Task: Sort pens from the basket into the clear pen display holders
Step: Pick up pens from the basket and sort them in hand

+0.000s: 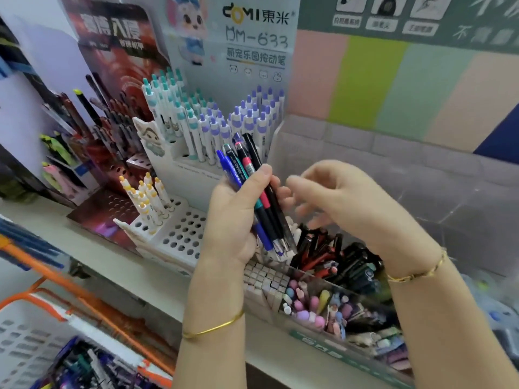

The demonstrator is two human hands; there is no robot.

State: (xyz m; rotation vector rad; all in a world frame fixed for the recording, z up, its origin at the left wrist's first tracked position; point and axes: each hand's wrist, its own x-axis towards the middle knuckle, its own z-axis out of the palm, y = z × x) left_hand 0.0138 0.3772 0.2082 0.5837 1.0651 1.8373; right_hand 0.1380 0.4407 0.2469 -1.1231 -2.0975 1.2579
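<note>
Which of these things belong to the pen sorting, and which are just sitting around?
Part of the job: left hand gripping a bunch of pens; right hand beside them; basket; clear holder.

Just there: white stand of purple and teal pens; dark red pen display; pastel wall panels.

1. bunch of pens [254, 192]: blue, teal, red and black barrels
2. tall display pens at the shelf's back edge: white bodies, one group with teal caps [168, 105], the other with purple caps [252, 113]
3. short pens [148, 197]: white with yellow tips
4. stand [182, 234]: white, patterned with rows of round holes
5. clear holder [276, 310] at the shelf's front edge: black and red pens [337, 256] in one compartment, pastel pink, lilac and yellow tops [314, 307] in the next
6. basket [25, 346]: white with an orange rim
7. wall panel [393, 88]: stripes of pink, lime green, mint and beige
8. bangle [213, 328]: gold
</note>
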